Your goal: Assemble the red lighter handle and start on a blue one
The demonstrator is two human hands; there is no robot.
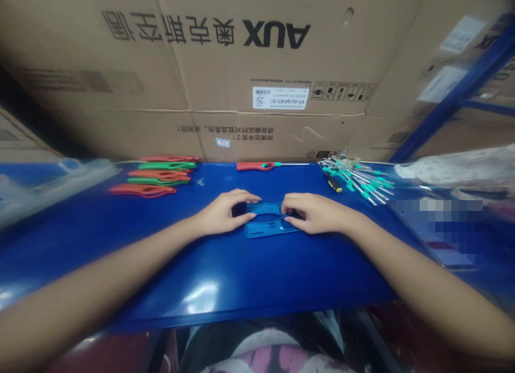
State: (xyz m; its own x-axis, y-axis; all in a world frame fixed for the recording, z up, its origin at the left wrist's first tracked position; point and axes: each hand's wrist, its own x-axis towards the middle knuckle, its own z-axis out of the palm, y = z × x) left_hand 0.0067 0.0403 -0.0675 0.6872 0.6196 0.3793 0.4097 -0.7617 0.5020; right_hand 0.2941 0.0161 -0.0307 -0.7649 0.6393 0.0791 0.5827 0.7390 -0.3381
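Observation:
Two blue plastic lighter handle halves lie one behind the other on the blue table, their hollow insides facing up. My left hand (223,213) pinches the left end of the far handle half (265,207) between thumb and fingers. The near handle half (259,231) lies just below it, slightly angled. At the right ends of the halves, my right hand (316,213) is closed, with thumb and fingertips together over the shells. Those fingers cover the right ends, and any small part between them is hidden.
Red and green lighter handles (147,190) are stacked at the back left. A red lighter (255,166) with a metal tube lies at the back. Several metal tubes with green parts (364,182) are piled right, beside a yellow-black screwdriver (333,184). A large cardboard box (209,67) stands behind.

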